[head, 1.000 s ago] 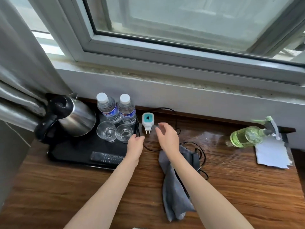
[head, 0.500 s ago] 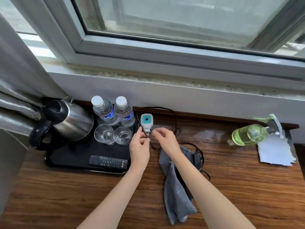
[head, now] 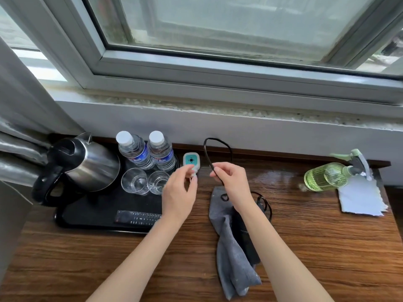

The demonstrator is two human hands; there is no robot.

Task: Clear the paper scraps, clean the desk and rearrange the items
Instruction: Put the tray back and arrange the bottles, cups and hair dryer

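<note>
A white plug with a teal face [head: 191, 160] stands on the wooden desk [head: 305, 247] beside the black tray [head: 87, 214]. My left hand [head: 180, 192] pinches the plug's lower end. My right hand [head: 231, 182] grips the black cable [head: 206, 149], which loops up toward the wall and trails down behind my wrist. A grey cloth [head: 231, 258] lies crumpled under my right forearm. A torn white paper [head: 359, 199] rests at the desk's right end.
The tray holds a steel kettle [head: 87, 166], two water bottles [head: 135, 151], two glasses [head: 134, 180] and a remote [head: 137, 217]. A green spray bottle [head: 327, 175] lies on its side by the paper. The wall and window sill rise behind; a curtain [head: 19, 127] hangs at left.
My right hand has lifted the black cable into a raised loop. My left hand has moved from the tray's edge up to the plug and taken its lower end.
</note>
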